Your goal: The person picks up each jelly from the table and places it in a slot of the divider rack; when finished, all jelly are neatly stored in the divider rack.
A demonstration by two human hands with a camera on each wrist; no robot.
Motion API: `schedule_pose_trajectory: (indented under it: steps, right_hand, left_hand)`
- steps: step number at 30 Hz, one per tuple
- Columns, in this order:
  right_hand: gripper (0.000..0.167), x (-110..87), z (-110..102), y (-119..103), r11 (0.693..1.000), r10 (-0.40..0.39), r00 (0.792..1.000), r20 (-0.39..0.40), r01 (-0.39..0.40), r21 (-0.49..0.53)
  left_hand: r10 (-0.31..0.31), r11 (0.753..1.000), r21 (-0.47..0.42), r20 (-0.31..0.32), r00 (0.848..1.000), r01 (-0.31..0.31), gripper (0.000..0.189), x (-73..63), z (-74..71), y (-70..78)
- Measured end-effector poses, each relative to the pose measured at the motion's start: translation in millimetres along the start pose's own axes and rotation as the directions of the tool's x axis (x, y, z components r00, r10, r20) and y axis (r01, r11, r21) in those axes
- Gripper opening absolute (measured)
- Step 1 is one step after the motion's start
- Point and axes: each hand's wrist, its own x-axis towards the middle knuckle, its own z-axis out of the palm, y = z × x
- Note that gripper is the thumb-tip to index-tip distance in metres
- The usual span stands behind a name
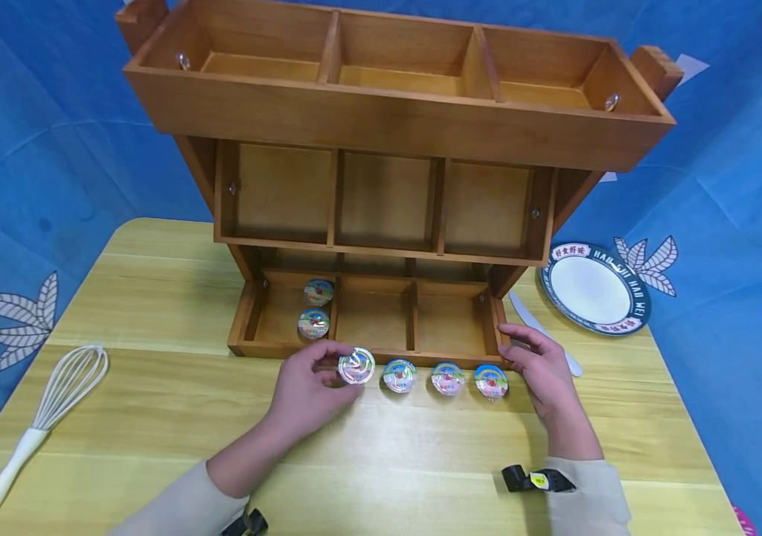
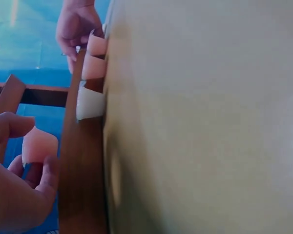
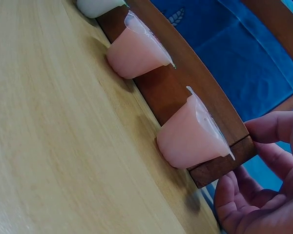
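Observation:
My left hand [image 1: 310, 387] pinches a pink jelly cup [image 2: 40, 146] with a shiny foil lid between thumb and fingers. It is raised off the table, just in front of the wooden shelf [image 1: 394, 112]. Three more jelly cups stand in a row along the shelf's front edge: a whitish one [image 1: 399, 376], a pink one [image 1: 448, 378] and another pink one [image 3: 193, 139] at the right end. Two others, one behind the other [image 1: 314, 323], sit in the bottom tray's left compartment. With thumb and fingers, my right hand [image 1: 542, 366] grips the bottom tray's right front corner [image 3: 224, 161].
The shelf has three tiers, each split into three compartments. A white whisk [image 1: 39, 432] lies at the table's left. On the right are a green-rimmed plate [image 1: 591, 290] and a white knife [image 1: 571, 363], partly behind my right hand. Blue cloth [image 1: 722, 186] hangs behind.

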Motion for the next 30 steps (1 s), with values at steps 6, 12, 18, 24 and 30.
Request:
schedule_pose_trajectory:
  steps: [6, 12, 18, 24, 30]
  right_hand:
    - [0.041, -0.1, 0, 0, 1.0, -0.001, 1.0, -0.001, 0.001, 0.003]
    - [0.041, 0.0, 0, 0, 1.0, 0.005, 1.0, 0.003, -0.005, 0.0]
    - [0.041, 0.5, 0, 1, 1.0, 0.004, 1.0, 0.001, -0.004, 0.002]
    - [0.041, 0.4, 0, 1, 1.0, -0.002, 1.0, -0.002, 0.002, 0.01]
    - [0.041, -0.1, 0, 1, 1.0, -0.005, 1.0, 0.002, 0.005, 0.016]
  left_hand:
    - [0.003, 0.999, -0.048, 0.014, 1.0, -0.002, 0.047, 17.5, 3.5, 15.3]
    - [0.036, 0.994, -0.105, 0.04, 0.999, -0.031, 0.047, 37.3, 7.8, 24.4]
    - [0.04, 0.996, -0.076, 0.016, 0.999, -0.039, 0.044, 56.9, 13.8, 26.6]
    - [0.01, 1.0, 0.002, -0.013, 1.0, -0.01, 0.042, 75.8, 22.8, 23.8]
    - [0.003, 0.997, 0.08, -0.031, 1.0, -0.001, 0.042, 94.2, 33.1, 14.3]
